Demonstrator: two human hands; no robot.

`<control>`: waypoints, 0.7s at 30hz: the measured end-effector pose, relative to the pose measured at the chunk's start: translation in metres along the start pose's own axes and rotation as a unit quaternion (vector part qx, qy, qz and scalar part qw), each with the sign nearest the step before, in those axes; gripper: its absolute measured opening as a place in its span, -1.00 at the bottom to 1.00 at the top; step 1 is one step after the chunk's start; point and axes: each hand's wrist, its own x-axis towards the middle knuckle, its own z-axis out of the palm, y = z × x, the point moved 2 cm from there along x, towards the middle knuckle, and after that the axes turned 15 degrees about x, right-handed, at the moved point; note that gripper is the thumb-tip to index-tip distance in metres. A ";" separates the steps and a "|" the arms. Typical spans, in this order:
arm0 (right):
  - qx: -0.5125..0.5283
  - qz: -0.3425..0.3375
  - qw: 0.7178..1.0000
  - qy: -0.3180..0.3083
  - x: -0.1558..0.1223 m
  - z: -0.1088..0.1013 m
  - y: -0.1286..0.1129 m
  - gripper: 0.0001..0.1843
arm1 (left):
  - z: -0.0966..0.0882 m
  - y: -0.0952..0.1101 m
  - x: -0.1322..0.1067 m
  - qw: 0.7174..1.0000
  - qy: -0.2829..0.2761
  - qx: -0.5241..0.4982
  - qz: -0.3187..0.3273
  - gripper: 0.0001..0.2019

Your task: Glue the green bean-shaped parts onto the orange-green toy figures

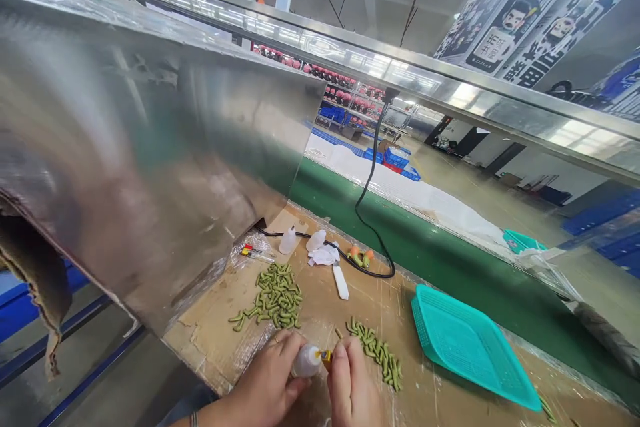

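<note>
Left hand [273,373] clamps translucent round plastic bottle [306,363], axis pointing right, tip [317,353] just beside small yellow piece [327,355] right hand [354,383] pinches.

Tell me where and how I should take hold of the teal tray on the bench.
Probably by the near rim of the teal tray, coming from your side with the right hand once it's free. The tray lies flat, wide and shallow, with that raised edge facing you, so it could be pinched from inside and outside.
</note>
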 end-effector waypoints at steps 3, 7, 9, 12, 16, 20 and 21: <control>0.006 0.018 1.000 -0.004 -0.001 -0.002 0.001 -0.59 | 0.001 -0.002 0.000 1.000 -0.002 0.000 0.005 -0.69; 0.007 0.033 0.999 -0.006 0.000 -0.002 0.001 -0.58 | 0.002 -0.002 0.001 1.000 -0.005 0.004 0.006 -0.70; 0.006 0.037 0.999 -0.009 0.000 -0.002 0.000 -0.57 | 0.002 -0.002 0.001 1.000 -0.007 0.006 0.006 -0.71; 0.002 0.039 0.999 -0.015 0.001 -0.002 -0.001 -0.56 | 0.002 -0.001 0.001 1.000 -0.008 0.005 0.008 -0.73; -0.006 0.045 0.999 -0.024 0.000 -0.003 -0.003 -0.55 | 0.000 0.000 0.000 1.000 -0.009 0.004 0.011 -0.70; -0.014 0.051 0.998 -0.030 0.000 -0.004 -0.005 -0.54 | 0.000 0.000 0.000 1.000 -0.008 0.006 0.006 -0.67; -0.015 0.052 0.998 -0.031 0.000 -0.004 -0.005 -0.54 | 0.000 0.000 0.000 1.000 -0.008 0.007 0.004 -0.68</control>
